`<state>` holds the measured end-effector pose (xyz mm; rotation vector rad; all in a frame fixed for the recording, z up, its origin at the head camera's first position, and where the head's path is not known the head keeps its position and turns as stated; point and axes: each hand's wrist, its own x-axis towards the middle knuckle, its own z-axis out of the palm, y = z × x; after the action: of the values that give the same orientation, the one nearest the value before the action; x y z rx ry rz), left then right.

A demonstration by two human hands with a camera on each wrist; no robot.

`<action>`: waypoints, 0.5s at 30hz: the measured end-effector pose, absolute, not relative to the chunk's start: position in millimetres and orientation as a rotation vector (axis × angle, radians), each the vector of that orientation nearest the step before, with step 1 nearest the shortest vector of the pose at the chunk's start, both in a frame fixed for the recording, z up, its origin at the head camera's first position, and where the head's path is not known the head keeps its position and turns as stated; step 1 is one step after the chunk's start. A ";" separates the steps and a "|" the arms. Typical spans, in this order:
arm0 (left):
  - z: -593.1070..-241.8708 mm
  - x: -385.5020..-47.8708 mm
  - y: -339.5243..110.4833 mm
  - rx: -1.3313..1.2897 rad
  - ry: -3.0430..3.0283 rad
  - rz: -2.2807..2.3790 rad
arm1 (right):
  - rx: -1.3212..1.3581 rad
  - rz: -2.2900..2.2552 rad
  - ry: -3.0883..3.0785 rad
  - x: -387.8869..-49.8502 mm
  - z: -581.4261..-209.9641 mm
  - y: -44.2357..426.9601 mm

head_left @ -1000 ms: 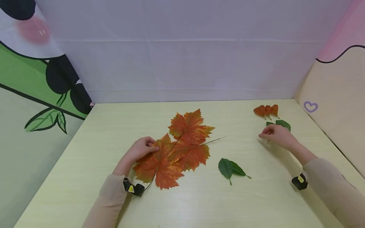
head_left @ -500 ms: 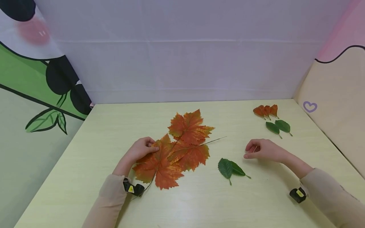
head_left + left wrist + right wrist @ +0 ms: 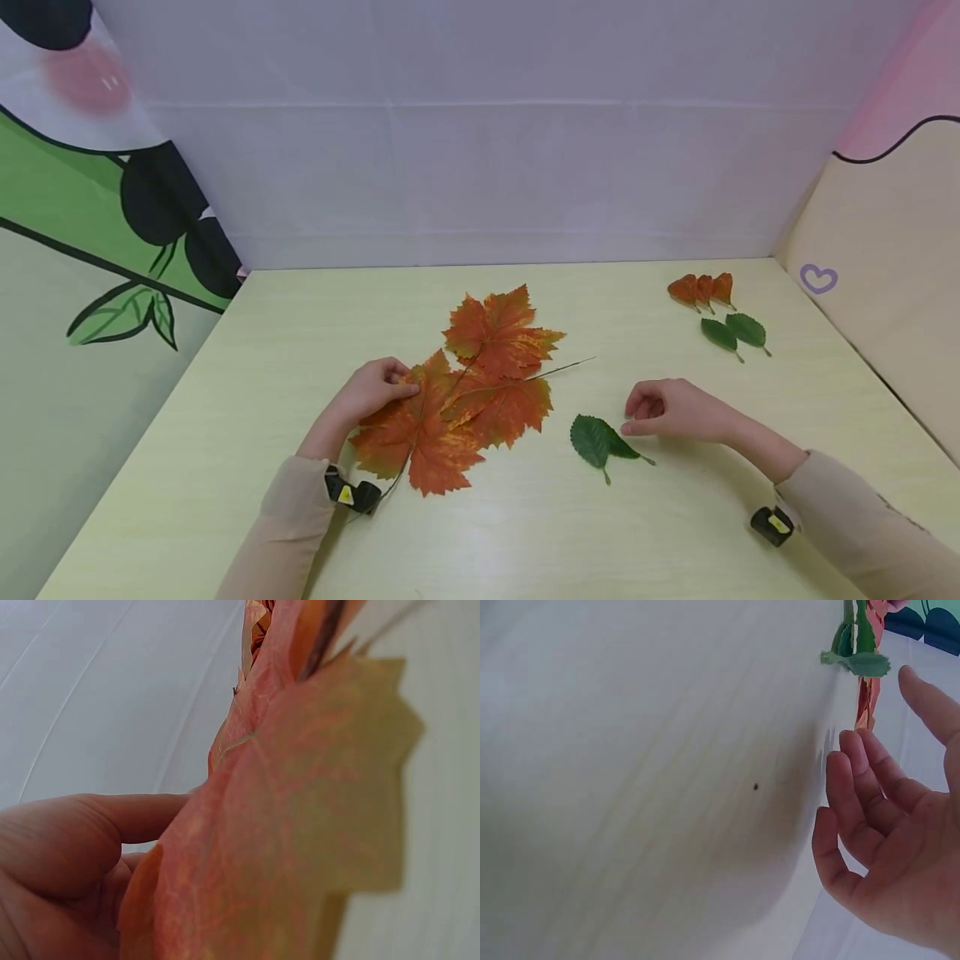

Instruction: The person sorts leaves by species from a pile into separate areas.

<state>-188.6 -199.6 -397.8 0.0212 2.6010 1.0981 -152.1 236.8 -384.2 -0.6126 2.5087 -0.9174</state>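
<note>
Three large orange maple leaves [image 3: 500, 408] overlap near the table's middle. At the lower-left one, my left hand [image 3: 372, 390] grips the edge, thumb on top; in the left wrist view the hand [image 3: 67, 855] is partly behind the leaf [image 3: 277, 802]. My right hand [image 3: 678, 409] hovers just right of two overlapping green leaves [image 3: 592, 440], its fingers loosely bent and holding nothing. In the right wrist view, a gap shows between the thumb and fingers of that hand [image 3: 900, 817], with a green leaf [image 3: 866, 664] beyond the fingertips.
At the back right of the table [image 3: 300, 317], several small orange leaves [image 3: 683, 290] lie in a row, with two green leaves [image 3: 747, 330] just in front. A pale cloth wall [image 3: 480, 183] rises behind the table's back edge.
My right hand has moved left and toward the front, away from the back-right green leaves to beside the nearer green pair. That pair has shifted slightly left. My left hand has stayed in place.
</note>
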 end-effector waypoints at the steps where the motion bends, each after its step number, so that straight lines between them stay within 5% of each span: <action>1: -397.6 -188.9 -199.4 0.023 2.601 1.099 | -0.613 -0.919 2.509 -151.4 -383.7 235.7; 15: -398.0 -189.4 -198.8 0.038 2.612 1.095 | -0.692 -0.752 2.579 -141.5 -378.5 219.9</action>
<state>-189.4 -198.8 -398.0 0.0378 2.6120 1.0949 -141.5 219.9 -378.5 -0.6916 2.5786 -0.7524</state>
